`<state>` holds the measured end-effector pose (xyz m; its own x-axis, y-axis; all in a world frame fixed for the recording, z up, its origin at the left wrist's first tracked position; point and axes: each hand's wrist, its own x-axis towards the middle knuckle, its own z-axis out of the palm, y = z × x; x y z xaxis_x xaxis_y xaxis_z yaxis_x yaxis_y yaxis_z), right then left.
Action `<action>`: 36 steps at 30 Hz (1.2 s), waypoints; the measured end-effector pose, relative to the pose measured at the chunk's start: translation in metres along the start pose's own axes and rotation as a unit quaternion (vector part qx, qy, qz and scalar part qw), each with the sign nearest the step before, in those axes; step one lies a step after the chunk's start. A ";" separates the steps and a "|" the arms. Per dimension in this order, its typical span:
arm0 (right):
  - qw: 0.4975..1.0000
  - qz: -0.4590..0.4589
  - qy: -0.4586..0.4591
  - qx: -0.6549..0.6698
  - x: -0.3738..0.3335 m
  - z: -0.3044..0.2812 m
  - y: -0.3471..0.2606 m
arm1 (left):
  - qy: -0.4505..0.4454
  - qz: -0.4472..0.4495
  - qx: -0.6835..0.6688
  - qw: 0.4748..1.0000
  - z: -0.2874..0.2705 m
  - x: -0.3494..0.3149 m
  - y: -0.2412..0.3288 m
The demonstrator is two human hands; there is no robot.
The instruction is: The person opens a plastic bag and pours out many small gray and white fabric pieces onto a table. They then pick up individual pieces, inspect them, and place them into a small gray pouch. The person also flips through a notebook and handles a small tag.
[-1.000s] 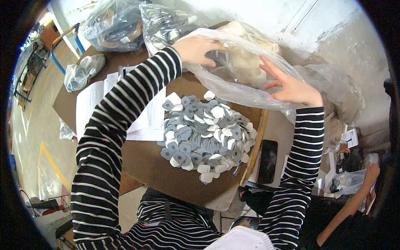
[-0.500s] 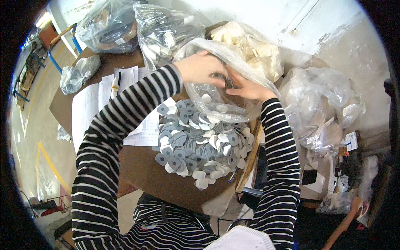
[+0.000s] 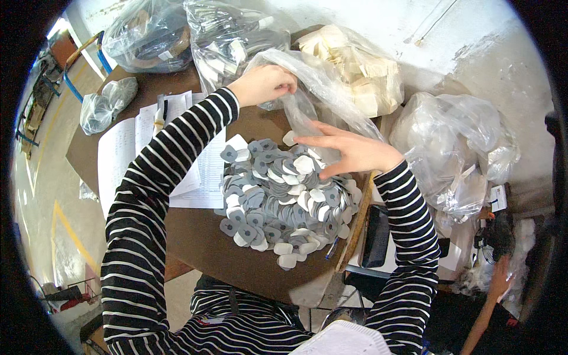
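A clear plastic bag [image 3: 331,77] is stretched out beyond a heaped pile of flat grey and white pads [image 3: 278,201] on the brown table. My left hand [image 3: 263,84] is closed at the bag's near left edge, its fingers curled on the film. Over the far right part of the pile, my right hand [image 3: 352,149] is spread with fingers apart, next to the bag's lower part. One pale pad [image 3: 289,138] lies by its fingertips. Each grey pad seems to have a darker round spot in the middle.
Printed sheets [image 3: 201,180] lie left of the pile. Filled clear bags [image 3: 234,47] stand along the back, one with cream pieces [image 3: 355,65]. More crumpled plastic [image 3: 455,148] is at right. A pen [image 3: 332,248] lies by the table edge. Another person's arm [image 3: 490,305] shows at lower right.
My left hand has moved a little left and curled its fingers. My right hand has come out of the bag's mouth, down toward the pile, and opened. The bag's lower part has lifted off the pads.
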<state>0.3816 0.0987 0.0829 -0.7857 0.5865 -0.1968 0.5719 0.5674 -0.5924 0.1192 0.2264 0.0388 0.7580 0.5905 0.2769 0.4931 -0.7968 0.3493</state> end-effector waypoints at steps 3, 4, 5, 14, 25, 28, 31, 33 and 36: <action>0.991 0.049 0.046 -0.113 0.012 0.011 0.026 | 0.077 0.025 0.053 0.995 0.013 0.006 -0.002; 0.979 0.037 0.097 -0.177 0.015 0.017 0.045 | 0.068 0.036 0.119 0.990 0.017 0.004 -0.003; 0.958 0.032 0.146 -0.245 0.014 0.020 0.059 | 0.066 0.051 0.180 0.980 0.022 0.003 -0.002; 0.933 0.044 0.176 -0.310 -0.009 0.056 0.106 | -0.243 -0.033 0.017 0.969 0.040 -0.037 0.003; 0.984 -0.006 0.145 0.102 0.046 0.070 0.060 | -0.012 -0.068 -0.406 0.911 0.003 0.018 0.042; 0.990 -0.015 0.127 0.054 0.049 0.086 0.065 | 0.003 -0.188 -0.443 0.877 0.002 0.034 0.054; 0.993 -0.009 0.092 0.077 0.045 0.085 0.046 | -0.025 -0.194 -0.420 0.886 0.002 0.030 0.051; 0.989 -0.018 0.096 0.110 0.033 0.078 0.034 | -0.058 -0.100 -0.378 0.919 0.005 0.019 0.044; 0.982 -0.034 0.174 0.071 0.005 0.066 0.027 | -0.086 -0.045 -0.335 0.937 0.005 -0.021 0.061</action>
<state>0.3775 0.0787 0.0149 -0.6782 0.7265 0.1110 0.4629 0.5396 -0.7033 0.1359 0.1647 0.0496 0.8128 0.5753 0.0911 0.2232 -0.4521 0.8636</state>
